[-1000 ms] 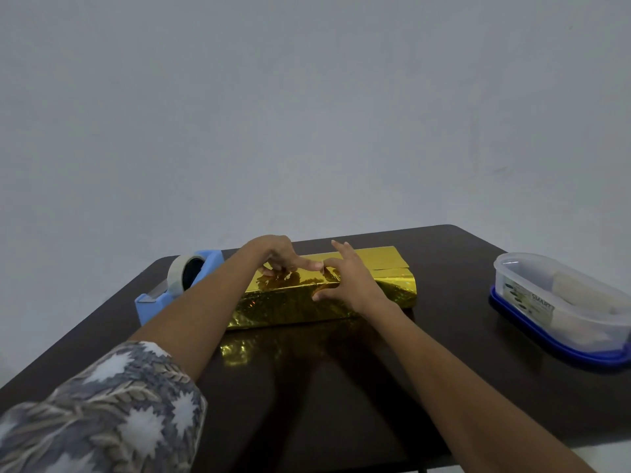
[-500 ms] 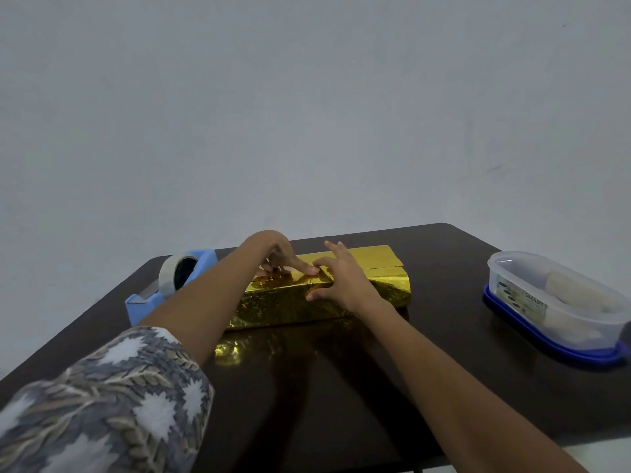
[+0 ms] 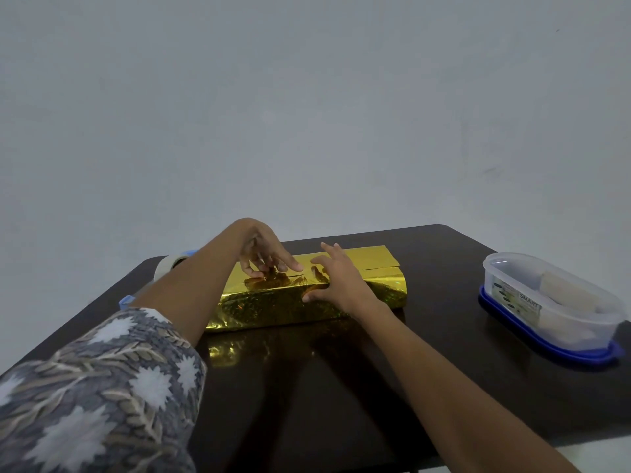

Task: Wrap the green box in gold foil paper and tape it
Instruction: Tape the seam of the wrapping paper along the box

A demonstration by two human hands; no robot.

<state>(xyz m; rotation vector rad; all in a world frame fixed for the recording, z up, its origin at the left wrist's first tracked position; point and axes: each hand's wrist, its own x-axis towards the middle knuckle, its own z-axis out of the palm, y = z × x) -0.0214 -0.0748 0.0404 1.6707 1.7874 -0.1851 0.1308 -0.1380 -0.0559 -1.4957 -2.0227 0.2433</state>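
A long box covered in gold foil paper lies across the middle of the dark table; no green shows. My left hand hovers over the box's top near its centre, fingertips pressing down on the foil seam. My right hand lies over the top and front edge just to the right, fingers spread, thumb against the front face. A foil flap lies along the far right of the top. The tape dispenser, blue with a pale roll, is mostly hidden behind my left forearm.
A clear plastic container with a blue lid under it stands at the table's right edge. The dark table reflects the foil in front of the box. A plain grey wall rises behind.
My left hand has lifted at the wrist, its fingers now pointing down onto the seam. My right hand stays on the box. The view has shifted slightly.
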